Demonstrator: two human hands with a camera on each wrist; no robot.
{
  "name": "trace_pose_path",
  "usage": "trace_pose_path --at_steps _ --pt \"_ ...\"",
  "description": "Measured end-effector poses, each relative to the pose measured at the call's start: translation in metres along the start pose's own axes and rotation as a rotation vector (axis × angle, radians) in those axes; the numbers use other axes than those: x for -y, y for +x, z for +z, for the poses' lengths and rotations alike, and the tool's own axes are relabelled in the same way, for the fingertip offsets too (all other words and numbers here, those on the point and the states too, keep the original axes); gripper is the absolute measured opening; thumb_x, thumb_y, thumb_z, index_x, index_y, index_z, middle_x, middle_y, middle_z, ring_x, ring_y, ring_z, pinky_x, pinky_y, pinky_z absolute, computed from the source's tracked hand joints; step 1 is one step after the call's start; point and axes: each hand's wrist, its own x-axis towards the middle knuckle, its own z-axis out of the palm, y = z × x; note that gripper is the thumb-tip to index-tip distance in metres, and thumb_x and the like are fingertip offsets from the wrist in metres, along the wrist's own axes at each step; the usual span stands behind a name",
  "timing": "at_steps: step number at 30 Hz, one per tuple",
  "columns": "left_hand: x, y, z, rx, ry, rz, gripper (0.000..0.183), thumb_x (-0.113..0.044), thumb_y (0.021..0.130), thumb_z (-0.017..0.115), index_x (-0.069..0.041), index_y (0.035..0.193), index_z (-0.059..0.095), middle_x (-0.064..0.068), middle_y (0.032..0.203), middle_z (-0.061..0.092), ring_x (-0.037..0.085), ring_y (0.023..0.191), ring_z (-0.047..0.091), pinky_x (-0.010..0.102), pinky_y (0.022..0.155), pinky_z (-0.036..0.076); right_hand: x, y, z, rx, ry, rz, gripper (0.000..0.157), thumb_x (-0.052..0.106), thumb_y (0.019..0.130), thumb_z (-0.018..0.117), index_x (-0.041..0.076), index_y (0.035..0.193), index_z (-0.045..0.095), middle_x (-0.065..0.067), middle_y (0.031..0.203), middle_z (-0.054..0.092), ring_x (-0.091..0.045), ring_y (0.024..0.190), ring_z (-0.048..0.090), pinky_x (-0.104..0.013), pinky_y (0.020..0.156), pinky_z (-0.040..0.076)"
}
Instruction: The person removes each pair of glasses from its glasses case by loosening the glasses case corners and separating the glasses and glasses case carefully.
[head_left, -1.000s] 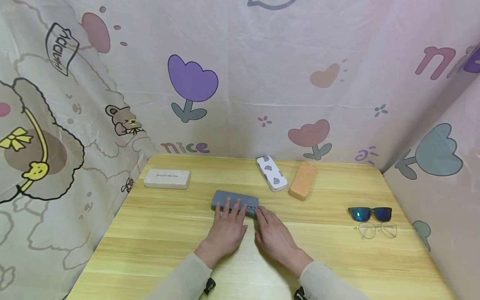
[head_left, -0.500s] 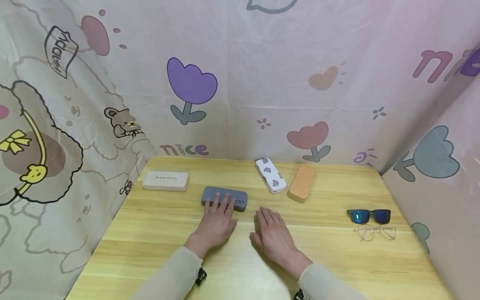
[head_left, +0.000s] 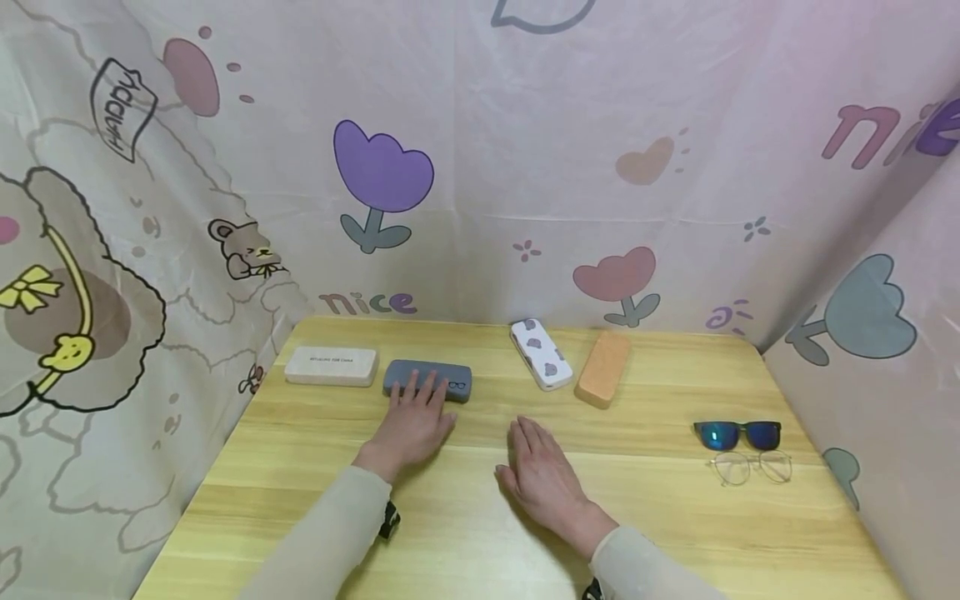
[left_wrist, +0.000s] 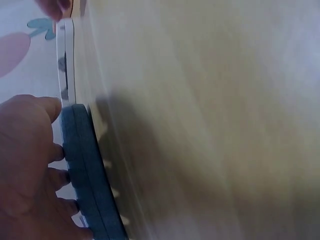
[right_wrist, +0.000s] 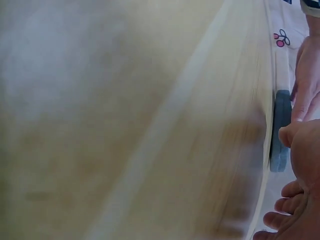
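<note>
A blue-grey glasses case (head_left: pixel 426 367) with a small spectacles print lies closed near the back of the table. My left hand (head_left: pixel 408 427) rests spread fingers on its top; the left wrist view shows the fingertips along the case (left_wrist: pixel 85 165). My right hand (head_left: pixel 545 479), fingers extended and close together, is low over the table, apart from the case. Whether its palm touches the wood is hard to tell.
A white case with lettering (head_left: pixel 330 366) lies just left of the blue-grey one. Behind my right hand are a white patterned case (head_left: pixel 540 354) and an orange case (head_left: pixel 603 369). Sunglasses (head_left: pixel 738 435) and thin-framed glasses (head_left: pixel 752 468) lie at the right on the wooden table (head_left: pixel 645 442).
The left hand has slid the blue-grey case leftward and slightly back, up to the white lettered case's right side. The right hand has come off the case and stayed near the middle.
</note>
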Motion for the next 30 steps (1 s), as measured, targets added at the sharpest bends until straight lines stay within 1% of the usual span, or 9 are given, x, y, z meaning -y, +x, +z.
trace_pose_path --at_steps 5,11,18,22,27,30 --pt "0.011 0.006 -0.006 0.025 0.005 -0.002 0.067 -0.046 0.113 0.038 -0.008 0.167 0.027 0.019 0.175 0.017 0.049 0.161 0.006 0.071 0.125 0.006 -0.001 0.001 0.001 0.013 0.017 0.011 0.069 0.035 0.102 0.066 -0.013 0.149 0.046 -0.034 0.153 0.049 -0.045 0.144 0.048 -0.053 0.121 0.038" --pt "0.022 0.012 -0.009 0.024 -0.010 -0.004 0.065 -0.045 0.114 0.036 -0.009 0.167 0.027 0.019 0.175 0.017 0.048 0.161 0.005 0.071 0.125 0.006 -0.005 0.004 -0.001 0.024 0.044 0.041 0.067 0.032 0.102 0.066 -0.013 0.148 0.047 -0.034 0.152 0.049 -0.046 0.143 0.049 -0.053 0.120 0.039" --pt "0.026 0.015 -0.008 0.022 -0.028 -0.013 0.065 -0.044 0.113 0.037 -0.009 0.167 0.027 0.018 0.175 0.017 0.047 0.161 0.004 0.070 0.125 0.004 -0.014 0.014 -0.005 0.008 0.061 0.079 0.066 0.031 0.101 0.067 -0.013 0.147 0.048 -0.033 0.151 0.050 -0.047 0.139 0.051 -0.055 0.117 0.042" --pt "0.025 0.016 -0.008 0.030 -0.025 -0.022 0.065 -0.045 0.114 0.036 -0.010 0.167 0.026 0.017 0.175 0.016 0.046 0.161 0.003 0.069 0.126 0.004 -0.029 0.027 -0.011 -0.020 0.058 0.105 0.068 0.031 0.101 0.068 -0.013 0.149 0.046 -0.033 0.153 0.048 -0.049 0.140 0.050 -0.057 0.117 0.042" --pt "0.024 0.017 -0.007 0.037 -0.018 -0.029 0.065 -0.045 0.113 0.037 -0.010 0.167 0.027 0.017 0.175 0.016 0.046 0.161 0.003 0.069 0.126 0.004 -0.055 0.050 -0.018 -0.083 -0.022 0.094 0.069 0.029 0.100 0.070 -0.013 0.149 0.045 -0.034 0.152 0.049 -0.049 0.139 0.051 -0.057 0.118 0.041" --pt "0.023 0.018 -0.008 0.037 -0.016 -0.030 0.065 -0.045 0.113 0.037 -0.010 0.167 0.027 0.017 0.175 0.016 0.046 0.161 0.004 0.069 0.126 0.004 -0.068 0.063 -0.021 -0.114 -0.051 0.096 0.068 0.028 0.099 0.072 -0.014 0.146 0.046 -0.036 0.150 0.049 -0.050 0.137 0.052 -0.056 0.118 0.041"
